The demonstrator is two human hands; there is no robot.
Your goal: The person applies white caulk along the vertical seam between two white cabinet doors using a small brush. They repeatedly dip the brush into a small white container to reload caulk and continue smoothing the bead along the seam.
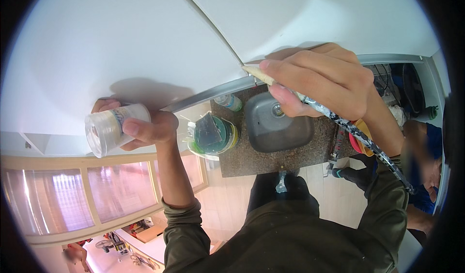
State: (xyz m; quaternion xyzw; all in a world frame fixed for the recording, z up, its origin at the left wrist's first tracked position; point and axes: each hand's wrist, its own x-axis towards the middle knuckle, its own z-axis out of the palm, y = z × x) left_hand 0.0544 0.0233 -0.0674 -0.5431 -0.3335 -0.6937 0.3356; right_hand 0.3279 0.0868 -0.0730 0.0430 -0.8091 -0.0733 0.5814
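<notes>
My right hand (332, 79) is closed around a paintbrush (361, 131) near its bristles. The long handle is spattered black and white and slants down past my wrist. Its pale bristle tip rests at the lower end of the gap between two white cabinet doors (131, 40). To the left, my left hand (157, 128) grips a transparent plastic cup (114, 128), tilted on its side with its round end facing me. What the cup contains, if anything, I cannot make out. A metal strip (213, 93) runs along the doors' lower edge.
Below lies a speckled stone counter (232, 164) with a grey sink (278, 128), a plastic bottle (227, 102) and a green bucket (211, 135) with a flat sheet on top. Red and yellow bowls (361, 140) stand right. Another person in blue (431, 147) is at the far right.
</notes>
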